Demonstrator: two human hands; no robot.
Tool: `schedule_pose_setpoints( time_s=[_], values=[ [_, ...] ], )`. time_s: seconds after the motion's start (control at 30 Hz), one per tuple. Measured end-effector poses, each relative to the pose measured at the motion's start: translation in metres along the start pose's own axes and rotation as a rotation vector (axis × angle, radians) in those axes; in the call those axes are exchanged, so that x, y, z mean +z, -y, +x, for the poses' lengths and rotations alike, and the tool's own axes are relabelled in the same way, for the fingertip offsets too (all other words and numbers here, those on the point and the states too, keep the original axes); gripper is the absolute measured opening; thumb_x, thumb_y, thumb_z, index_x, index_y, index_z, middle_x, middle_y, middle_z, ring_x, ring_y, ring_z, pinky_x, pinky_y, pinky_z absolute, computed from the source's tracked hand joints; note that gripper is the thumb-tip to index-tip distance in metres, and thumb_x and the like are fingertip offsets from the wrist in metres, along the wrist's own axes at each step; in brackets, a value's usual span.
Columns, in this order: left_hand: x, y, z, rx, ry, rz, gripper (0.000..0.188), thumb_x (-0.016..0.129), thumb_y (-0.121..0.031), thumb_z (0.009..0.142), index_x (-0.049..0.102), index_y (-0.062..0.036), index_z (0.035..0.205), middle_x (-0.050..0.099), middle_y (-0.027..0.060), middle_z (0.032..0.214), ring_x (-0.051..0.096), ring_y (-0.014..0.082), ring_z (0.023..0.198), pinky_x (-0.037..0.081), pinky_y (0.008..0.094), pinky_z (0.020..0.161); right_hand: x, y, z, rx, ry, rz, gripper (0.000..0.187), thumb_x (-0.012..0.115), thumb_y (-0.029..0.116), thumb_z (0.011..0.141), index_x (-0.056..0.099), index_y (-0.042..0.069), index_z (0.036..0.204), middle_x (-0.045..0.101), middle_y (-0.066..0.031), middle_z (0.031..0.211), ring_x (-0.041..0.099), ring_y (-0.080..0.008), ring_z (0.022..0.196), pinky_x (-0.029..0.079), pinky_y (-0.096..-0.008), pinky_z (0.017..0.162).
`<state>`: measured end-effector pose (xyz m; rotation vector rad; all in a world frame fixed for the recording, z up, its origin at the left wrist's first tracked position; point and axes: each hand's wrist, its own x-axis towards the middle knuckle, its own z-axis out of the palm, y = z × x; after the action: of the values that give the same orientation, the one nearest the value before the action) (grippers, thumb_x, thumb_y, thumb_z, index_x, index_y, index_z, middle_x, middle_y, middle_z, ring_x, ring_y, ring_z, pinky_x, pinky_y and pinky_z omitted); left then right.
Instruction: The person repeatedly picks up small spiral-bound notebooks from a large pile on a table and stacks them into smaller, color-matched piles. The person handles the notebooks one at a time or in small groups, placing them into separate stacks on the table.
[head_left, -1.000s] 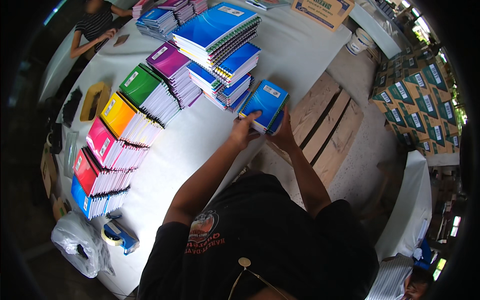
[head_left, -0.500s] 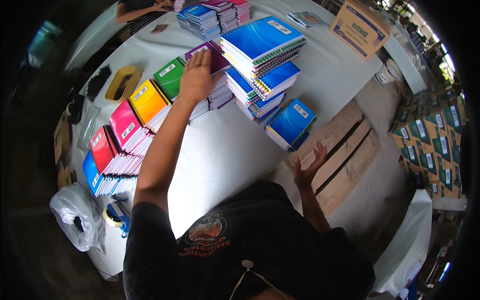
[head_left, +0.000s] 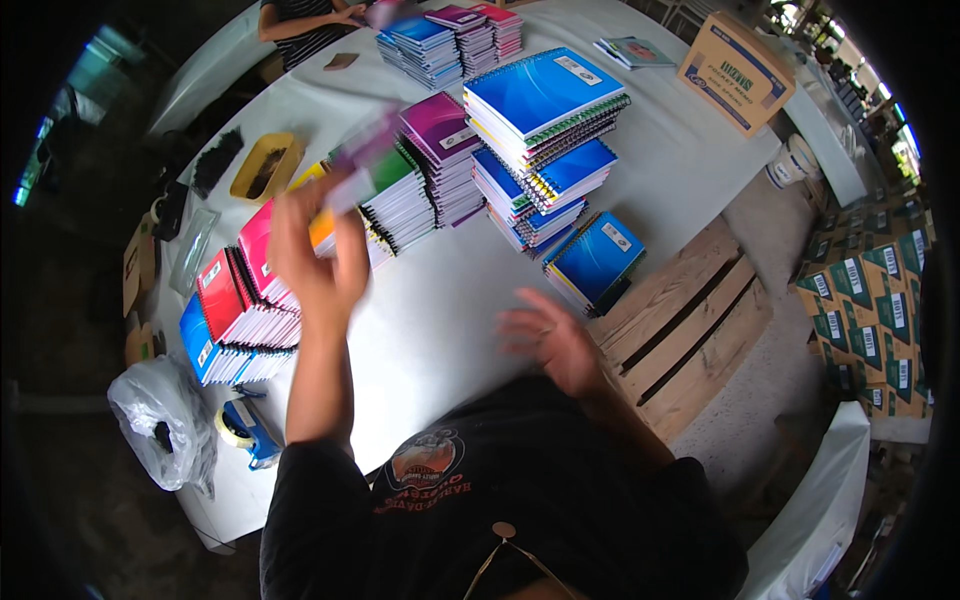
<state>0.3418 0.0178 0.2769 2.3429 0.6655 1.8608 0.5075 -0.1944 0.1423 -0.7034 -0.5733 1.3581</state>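
My left hand [head_left: 318,250] is raised over the row of coloured spiral notebooks, its fingers closed on a purple notebook [head_left: 372,142] smeared by motion. Behind it stand stacks of green notebooks [head_left: 392,178] and purple notebooks [head_left: 440,125]. Pink notebooks [head_left: 254,245], red notebooks [head_left: 222,290] and blue notebooks [head_left: 200,340] continue the row to the near left; the yellow stack is mostly hidden by the hand. My right hand [head_left: 552,342] hovers with spread fingers over the table's near edge, holding nothing. Beyond it are a low blue stack [head_left: 598,252] and a tall blue-topped stack [head_left: 545,92].
More notebook stacks [head_left: 418,50] stand at the far side, near another person's hands [head_left: 348,14]. A yellow tray [head_left: 268,165], a tape dispenser [head_left: 250,430] and a plastic bag [head_left: 160,425] sit at left. At right are a cardboard box [head_left: 735,75] and a wooden pallet [head_left: 690,310].
My left hand has lifted a purple notebook off its stack and drawn it nearer and to the left. My right hand has moved leftward, over the table's edge. The view has shifted slightly.
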Motion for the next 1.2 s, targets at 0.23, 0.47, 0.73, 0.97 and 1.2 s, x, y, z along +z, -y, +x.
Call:
schedule_pose_setpoints(
  time_s=[0.23,0.47,0.73,0.97,1.2],
  values=[
    [-0.007,-0.010,-0.058,-0.288,0.716,-1.049,0.012,0.055,-0.001,0.066,0.056,-0.0061,0.077,0.060,0.0075,0.079,0.059,0.0247,0.081,0.042,0.0354,0.077,0.028,-0.022,0.041,0.733,0.456,0.618,0.083,0.054,0.055,0.086,0.026,0.002,0.143,0.061,-0.0096,0.114,0.065,-0.0168,0.093,0.055,-0.0339,0.079],
    [0.051,0.072,-0.048,0.074,0.435,0.511,0.044,0.065,-0.022,0.084,0.055,-0.0055,0.123,0.056,0.0197,0.120,0.054,0.0322,0.111,0.040,0.0425,0.096,0.002,-0.049,0.056,0.446,0.219,0.247,0.036,0.058,0.010,0.088,0.051,0.002,0.122,0.062,-0.0102,0.113,0.062,-0.0239,0.103,0.052,-0.0421,0.088],
    [-0.006,0.025,-0.054,-0.057,0.387,0.349,0.042,0.064,-0.001,0.073,0.062,-0.0092,0.115,0.067,0.0110,0.106,0.063,0.0276,0.088,0.047,0.0384,0.076,-0.014,-0.058,0.069,0.235,-0.027,0.252,0.046,0.049,0.031,0.095,0.045,0.002,0.131,0.057,-0.0123,0.121,0.057,-0.0191,0.110,0.047,-0.0355,0.093],
    [-0.037,-0.045,-0.126,0.002,0.989,-0.041,0.039,0.073,-0.024,0.072,0.067,-0.0146,0.109,0.055,0.0082,0.126,0.053,0.0266,0.110,0.040,0.0412,0.090,-0.008,-0.061,0.080,0.447,0.174,0.490,0.064,0.044,0.051,0.094,0.044,-0.001,0.132,0.056,-0.0169,0.123,0.056,-0.0275,0.112,0.046,-0.0408,0.096],
    [-0.039,0.083,-0.085,-0.082,0.554,0.691,0.064,0.069,-0.026,0.080,0.043,-0.0070,0.135,0.045,0.0122,0.139,0.040,0.0295,0.130,0.029,0.0452,0.107,-0.005,-0.090,0.086,0.525,0.044,0.482,0.049,0.043,0.032,0.095,0.045,-0.003,0.129,0.057,-0.0180,0.122,0.058,-0.0271,0.110,0.047,-0.0402,0.095]
  ],
)
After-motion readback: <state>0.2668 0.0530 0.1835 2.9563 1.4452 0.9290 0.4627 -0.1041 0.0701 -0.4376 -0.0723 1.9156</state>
